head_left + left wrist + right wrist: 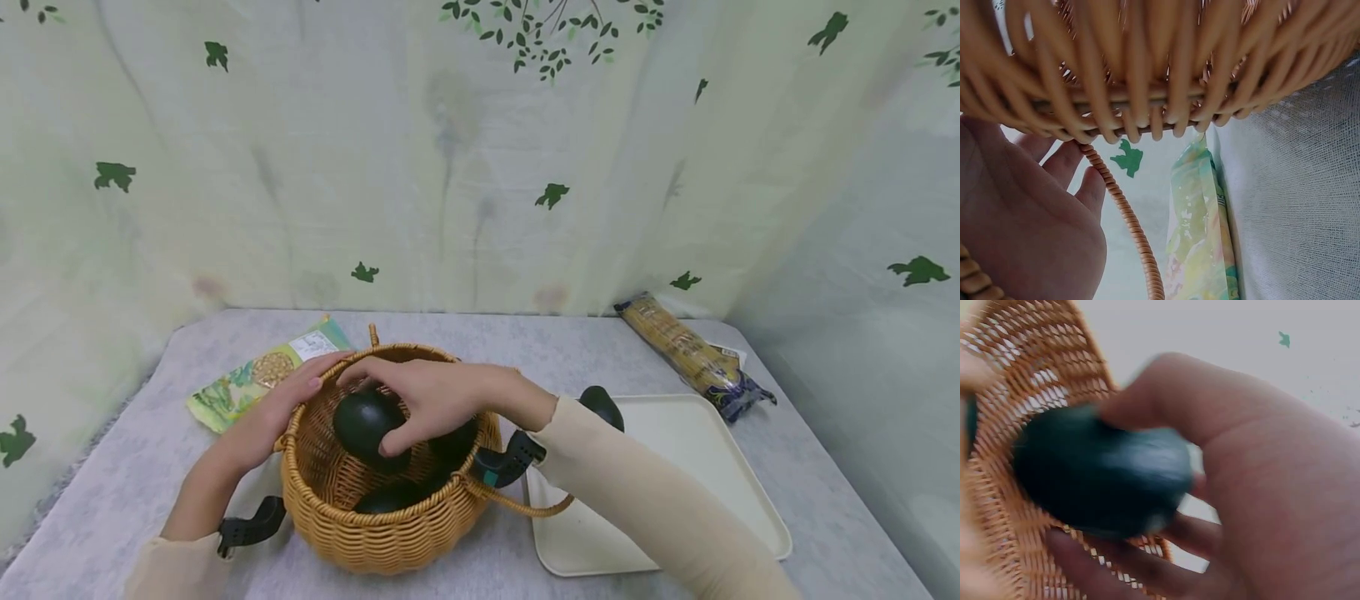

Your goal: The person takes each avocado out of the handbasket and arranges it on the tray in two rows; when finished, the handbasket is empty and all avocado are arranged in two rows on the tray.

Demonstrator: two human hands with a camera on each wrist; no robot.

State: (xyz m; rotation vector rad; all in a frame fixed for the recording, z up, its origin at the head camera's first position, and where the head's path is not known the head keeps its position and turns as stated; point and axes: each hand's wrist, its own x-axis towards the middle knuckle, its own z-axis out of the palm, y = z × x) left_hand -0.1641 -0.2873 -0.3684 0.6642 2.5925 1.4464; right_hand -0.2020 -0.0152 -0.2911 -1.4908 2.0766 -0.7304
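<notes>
My right hand (pixel 431 400) reaches into a round wicker basket (pixel 382 546) and grips a dark green avocado (pixel 367 425). In the right wrist view the thumb lies over one side of this avocado (pixel 1104 475), with the fingers along the other. Another avocado (pixel 390 497) lies lower in the basket, and one more is partly hidden under the right hand. At the basket's left rim rests my left hand (pixel 288 404), its fingers extended along the wicker. The left wrist view shows this hand (pixel 1029 206) beside the basket's underside and thin handle (pixel 1125 212).
A cream tray (pixel 720 475) stands right of the basket, partly under my right forearm. An avocado (pixel 602 407) shows at its far left edge. A green bag (pixel 270 371) lies behind the left hand. At the back right lies a long pasta packet (pixel 682 346).
</notes>
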